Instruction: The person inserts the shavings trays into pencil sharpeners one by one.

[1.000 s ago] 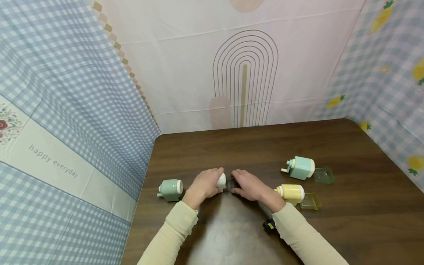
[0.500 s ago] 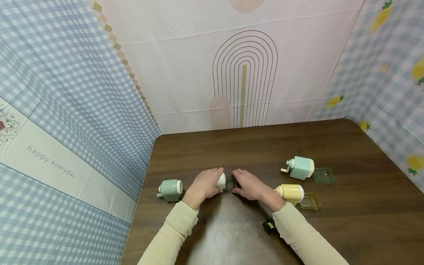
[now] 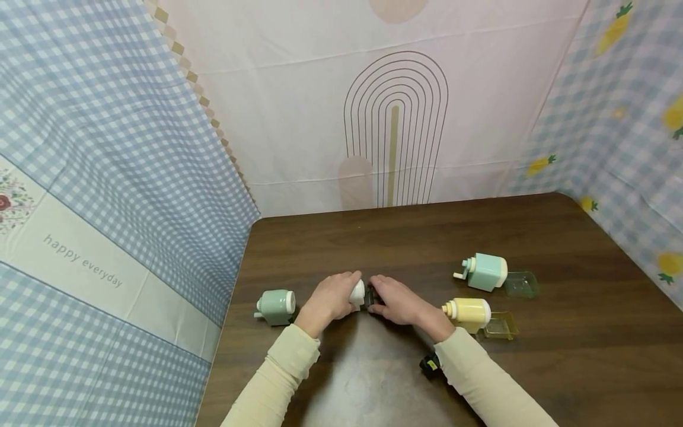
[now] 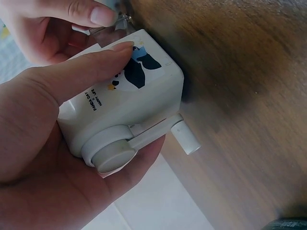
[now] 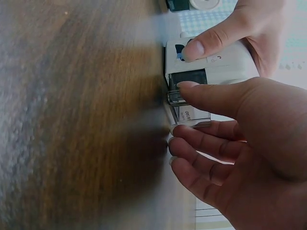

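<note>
The white pencil sharpener [image 4: 156, 79] with the panda picture is on the desk [image 3: 373, 243] or just above it, between the two hands. The left hand [image 3: 328, 296] holds it, with its thumb on the picture side. The right hand [image 3: 397, 299] pinches the clear tray [image 5: 194, 116], which looks partly inside the sharpener.

If the tray goes crooked, I think it could get stuck, because the slot looks snug. A push that is too hard might slide the sharpener away or crack the thin plastic. If the left hand goes loose, the sharpener could tip over. The crank [image 4: 186, 138] sticks out, so it might get bumped too. The yellow pencil sharpener [image 3: 471, 311] sits close to the right sleeve [image 3: 480, 370], so a big arm swing could knock it.
</note>
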Demonstrator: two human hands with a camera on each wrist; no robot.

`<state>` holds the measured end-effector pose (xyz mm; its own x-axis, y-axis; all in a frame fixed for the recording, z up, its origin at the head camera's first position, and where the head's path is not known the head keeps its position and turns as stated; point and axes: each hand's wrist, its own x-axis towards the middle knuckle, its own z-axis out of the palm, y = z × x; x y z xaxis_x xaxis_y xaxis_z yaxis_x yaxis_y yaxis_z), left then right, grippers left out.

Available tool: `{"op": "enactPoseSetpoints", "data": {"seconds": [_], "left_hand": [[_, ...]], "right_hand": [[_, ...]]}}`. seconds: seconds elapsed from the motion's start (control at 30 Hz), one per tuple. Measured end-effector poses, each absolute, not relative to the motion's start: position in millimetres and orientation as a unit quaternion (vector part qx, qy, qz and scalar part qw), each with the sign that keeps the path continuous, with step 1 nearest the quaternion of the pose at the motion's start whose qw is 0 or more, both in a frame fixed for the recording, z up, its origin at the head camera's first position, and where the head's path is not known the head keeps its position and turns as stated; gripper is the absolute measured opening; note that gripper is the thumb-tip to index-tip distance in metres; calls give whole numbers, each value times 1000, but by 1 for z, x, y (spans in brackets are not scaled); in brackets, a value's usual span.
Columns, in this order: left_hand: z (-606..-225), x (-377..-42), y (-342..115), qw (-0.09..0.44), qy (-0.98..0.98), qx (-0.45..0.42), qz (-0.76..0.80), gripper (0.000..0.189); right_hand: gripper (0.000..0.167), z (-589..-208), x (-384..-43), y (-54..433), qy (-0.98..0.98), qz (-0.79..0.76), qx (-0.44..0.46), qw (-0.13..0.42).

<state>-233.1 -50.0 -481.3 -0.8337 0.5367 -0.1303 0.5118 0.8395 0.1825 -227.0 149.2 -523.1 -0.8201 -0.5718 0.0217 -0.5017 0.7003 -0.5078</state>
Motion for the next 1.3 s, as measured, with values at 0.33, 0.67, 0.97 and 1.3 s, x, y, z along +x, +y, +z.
{"op": "enactPoseSetpoints", "data": {"seconds": [0.33, 0.67, 0.97, 1.3], "left_hand": [[-482, -232, -52, 86, 954, 277, 73, 48], [-482, -232, -51, 90, 955, 274, 73, 50], [-481, -232, -50, 86, 954, 278, 70, 48], [-480, -231, -50, 79, 954, 280, 73, 48]], "right_hand": [[24, -528, -227, 147, 910, -275, -302, 72], [21, -531, -228, 146, 902, -289, -311, 73], [21, -531, -229, 145, 901, -291, -312, 74], [21, -529, -229, 142, 897, -307, -309, 79]]}}
